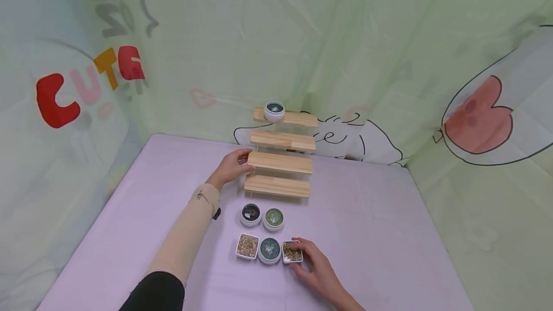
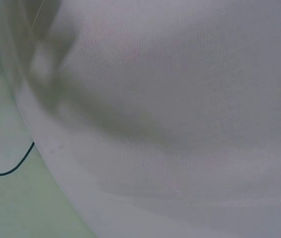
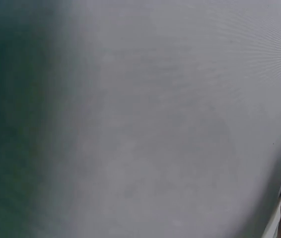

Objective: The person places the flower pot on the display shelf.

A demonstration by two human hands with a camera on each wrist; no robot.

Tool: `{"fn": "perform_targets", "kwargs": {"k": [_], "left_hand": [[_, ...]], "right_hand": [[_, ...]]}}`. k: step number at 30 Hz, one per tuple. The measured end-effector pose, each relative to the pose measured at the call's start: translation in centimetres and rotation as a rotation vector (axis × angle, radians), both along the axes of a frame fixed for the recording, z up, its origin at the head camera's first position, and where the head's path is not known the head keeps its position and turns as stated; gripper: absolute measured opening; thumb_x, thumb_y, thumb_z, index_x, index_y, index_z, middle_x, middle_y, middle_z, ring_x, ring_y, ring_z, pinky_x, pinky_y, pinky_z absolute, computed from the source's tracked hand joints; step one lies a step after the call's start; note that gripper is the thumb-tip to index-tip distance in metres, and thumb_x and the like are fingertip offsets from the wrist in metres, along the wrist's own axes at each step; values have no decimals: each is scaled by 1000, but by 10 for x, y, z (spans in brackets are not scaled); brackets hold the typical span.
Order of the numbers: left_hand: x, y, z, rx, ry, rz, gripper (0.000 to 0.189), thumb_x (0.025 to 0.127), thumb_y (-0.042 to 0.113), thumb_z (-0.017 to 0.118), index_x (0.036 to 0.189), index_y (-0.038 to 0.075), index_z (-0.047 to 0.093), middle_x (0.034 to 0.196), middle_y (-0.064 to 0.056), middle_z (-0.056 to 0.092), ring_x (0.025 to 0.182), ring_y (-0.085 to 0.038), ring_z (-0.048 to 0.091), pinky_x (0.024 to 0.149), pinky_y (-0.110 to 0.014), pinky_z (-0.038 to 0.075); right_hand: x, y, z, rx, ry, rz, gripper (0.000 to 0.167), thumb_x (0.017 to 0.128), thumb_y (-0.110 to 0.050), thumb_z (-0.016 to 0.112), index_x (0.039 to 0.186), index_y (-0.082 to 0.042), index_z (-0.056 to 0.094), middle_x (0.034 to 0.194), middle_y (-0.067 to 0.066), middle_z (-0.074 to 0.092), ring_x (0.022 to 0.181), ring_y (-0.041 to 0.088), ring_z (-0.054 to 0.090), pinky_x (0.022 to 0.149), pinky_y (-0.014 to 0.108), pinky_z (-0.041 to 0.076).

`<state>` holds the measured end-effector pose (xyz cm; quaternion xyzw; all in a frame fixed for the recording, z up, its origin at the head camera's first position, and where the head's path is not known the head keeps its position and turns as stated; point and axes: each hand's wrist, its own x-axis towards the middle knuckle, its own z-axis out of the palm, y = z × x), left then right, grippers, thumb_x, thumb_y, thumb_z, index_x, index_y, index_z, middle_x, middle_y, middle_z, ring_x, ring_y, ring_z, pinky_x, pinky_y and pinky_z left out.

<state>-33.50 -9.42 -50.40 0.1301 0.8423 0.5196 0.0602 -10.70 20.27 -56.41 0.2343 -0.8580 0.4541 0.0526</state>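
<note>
A tiered wooden stand (image 1: 281, 162) with several pale steps rises at the back of the table in the head view. My left hand (image 1: 231, 169) grips it by the left end of a middle step, thumb below and fingers above. With my right hand (image 1: 317, 268) I pinch a small square white dish (image 1: 292, 259) of brownish-green grains, thumb and fingers at its right side. The dish sits in a front row beside a round dish of teal grains (image 1: 270, 249) and a square dish of tan grains (image 1: 247, 246). Both wrist views show mostly blurred cloth.
Behind the front row are a round dish with dark contents (image 1: 251, 213) and a round dish of green grains (image 1: 274, 217). Another round dish (image 1: 274, 108) stands on the top step. Printed curtains (image 1: 345, 52) enclose the pale purple table (image 1: 367, 234).
</note>
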Motion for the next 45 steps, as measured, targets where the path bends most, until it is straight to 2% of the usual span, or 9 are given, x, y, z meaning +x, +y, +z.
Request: {"fn": "perform_targets", "kwargs": {"k": [6,10,17,22,29,31,37,40,45], "left_hand": [[0,1,0,4,0,2,68,87,17,77,144,-1,44,143,-19,48,128,-30,51,109,-34,44],[-1,1,-1,0,-3,1,68,87,17,76,144,0,44,143,-19,49,128,-30,51,109,-34,44],[-1,0,0,4,0,-2,68,87,16,76,144,-1,44,143,-19,48,129,-31,51,109,-34,44],[0,1,0,-3,3,-4,68,87,17,76,144,-1,44,144,-19,48,129,-31,51,109,-34,44],[0,1,0,-10,2,4,68,87,18,76,144,-1,45,142,-19,50,128,-30,52,109,-33,44],[0,1,1,-12,4,2,68,87,17,76,144,-1,44,142,-20,49,128,-31,51,109,-34,44],[1,0,1,-10,8,-5,68,88,18,76,144,-2,43,144,-20,48,129,-31,51,109,-35,44],[1,0,1,-7,13,-10,68,87,18,76,144,-2,43,144,-19,48,129,-31,51,109,-34,44],[0,-1,0,-4,22,-12,68,87,16,76,144,-3,44,143,-21,48,128,-32,51,109,-34,44]], "right_hand": [[0,-3,-2,-43,-51,-49,42,77,0,80,113,-15,63,124,3,58,117,21,56,100,22,49],[-4,-5,1,-103,-95,-81,40,79,0,79,112,-17,63,124,3,56,116,23,56,92,28,56],[-22,-5,17,-175,-61,-116,35,81,5,75,111,-8,63,124,12,55,114,31,56,93,36,56],[-37,-5,30,-216,-41,-134,34,82,8,73,113,-3,61,124,14,54,116,26,54,96,30,54],[-49,-22,91,-175,-20,-193,33,81,13,70,112,11,58,121,26,54,112,36,55,94,45,54],[-58,-22,95,-167,-2,-195,33,82,13,70,112,11,58,122,27,53,112,37,55,94,44,54],[-93,-15,89,-194,22,-212,33,86,6,70,117,5,59,127,22,52,116,34,54,97,33,53],[-107,-14,98,-216,-5,-235,33,87,4,70,118,4,58,128,19,51,116,31,54,98,28,52],[-117,-21,129,-267,-37,-243,34,88,6,66,120,11,55,126,24,48,117,36,54,100,35,52]]}}
